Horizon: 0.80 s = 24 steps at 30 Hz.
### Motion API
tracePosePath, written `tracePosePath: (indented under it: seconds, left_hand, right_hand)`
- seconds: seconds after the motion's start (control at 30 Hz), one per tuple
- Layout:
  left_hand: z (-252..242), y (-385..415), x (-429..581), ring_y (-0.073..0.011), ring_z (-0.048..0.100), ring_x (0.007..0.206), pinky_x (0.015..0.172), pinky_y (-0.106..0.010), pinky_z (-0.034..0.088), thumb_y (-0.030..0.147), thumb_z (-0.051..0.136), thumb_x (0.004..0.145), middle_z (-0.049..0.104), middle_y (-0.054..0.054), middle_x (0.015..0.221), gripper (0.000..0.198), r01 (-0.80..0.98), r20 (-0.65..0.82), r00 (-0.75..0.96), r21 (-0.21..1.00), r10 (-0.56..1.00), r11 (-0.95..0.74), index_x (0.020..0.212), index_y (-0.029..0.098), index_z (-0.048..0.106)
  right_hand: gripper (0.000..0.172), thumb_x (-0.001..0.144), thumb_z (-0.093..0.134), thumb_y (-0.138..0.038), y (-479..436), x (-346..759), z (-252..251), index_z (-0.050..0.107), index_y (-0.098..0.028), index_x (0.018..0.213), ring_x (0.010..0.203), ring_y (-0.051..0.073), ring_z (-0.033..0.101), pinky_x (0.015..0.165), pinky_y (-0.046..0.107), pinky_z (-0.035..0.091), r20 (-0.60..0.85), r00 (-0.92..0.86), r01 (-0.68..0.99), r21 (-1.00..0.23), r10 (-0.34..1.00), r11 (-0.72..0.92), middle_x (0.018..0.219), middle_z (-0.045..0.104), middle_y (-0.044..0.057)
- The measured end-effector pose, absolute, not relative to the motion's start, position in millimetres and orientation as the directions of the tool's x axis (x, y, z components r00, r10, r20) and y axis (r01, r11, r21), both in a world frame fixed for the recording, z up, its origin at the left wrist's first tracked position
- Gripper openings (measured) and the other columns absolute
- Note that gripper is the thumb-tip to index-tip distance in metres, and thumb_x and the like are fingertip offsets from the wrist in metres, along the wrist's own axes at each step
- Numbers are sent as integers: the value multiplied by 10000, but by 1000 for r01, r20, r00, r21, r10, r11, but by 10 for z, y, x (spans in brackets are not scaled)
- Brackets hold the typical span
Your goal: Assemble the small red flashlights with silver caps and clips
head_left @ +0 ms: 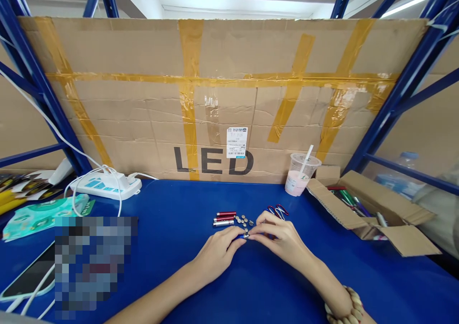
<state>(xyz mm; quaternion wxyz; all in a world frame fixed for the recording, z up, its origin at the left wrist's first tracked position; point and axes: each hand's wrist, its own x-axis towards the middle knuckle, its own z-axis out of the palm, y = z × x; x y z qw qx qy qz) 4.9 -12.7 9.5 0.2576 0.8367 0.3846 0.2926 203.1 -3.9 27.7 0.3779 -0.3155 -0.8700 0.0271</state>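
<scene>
Near the middle of the blue table, my left hand [220, 251] is closed around a small blue tube [242, 236] with a silvery end. The fingers of my right hand [274, 233] are pinched at that end; what they hold, if anything, is too small to make out. Just beyond my hands lie several small round silvery cells [243, 220]. To the left of them, red tubes [225, 216] and a silver tube [224, 223] lie side by side. Red and blue metal clips [279, 211] rest behind my right hand, partly covered by it.
An open cardboard box [362, 209] of coloured tubes stands at right, beside a cup of pink drink [297, 175]. At left are a power strip [107, 185], wipes pack [46, 214], phone [32, 271] and cables. A cardboard wall [154, 123] closes the back.
</scene>
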Motion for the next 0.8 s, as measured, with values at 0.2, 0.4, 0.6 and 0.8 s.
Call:
tracePosePath:
  seconds: [0.2,0.4,0.6,0.8]
  left_hand:
    - [79,-123,47,-137,580,797,731,-236,455,261,317,934,624,-23,917,270,482,281,569,647,773,-590,1034,203,561]
    - [71,-104,18,-153,576,940,818,-246,448,250,354,928,628,-16,1042,257,482,287,591,623,754,-615,1027,217,589]
    - [35,-105,-2,-166,588,933,839,-262,457,247,355,928,641,-46,1011,276,486,395,587,527,707,-697,1010,181,609]
    - [43,-123,-11,-159,575,680,643,-265,478,253,345,931,633,-59,759,295,480,572,570,350,590,-804,995,144,612]
  right_hand:
    - [250,863,522,-369,-15,2034,236,669,-182,781,642,87,557,514,168,422,591,-483,500,-420,647,757,792,572,41]
    - [206,758,647,-390,-9,1989,206,691,-198,700,527,67,509,493,192,399,459,-391,523,-603,798,603,750,581,13]
    - [138,678,720,-328,-15,1911,158,694,-196,643,542,80,483,492,203,370,341,-304,472,-757,890,451,680,554,3]
    - [272,659,705,-400,-14,1867,97,651,-136,623,450,41,417,422,194,353,228,-328,243,-917,917,315,665,496,-5]
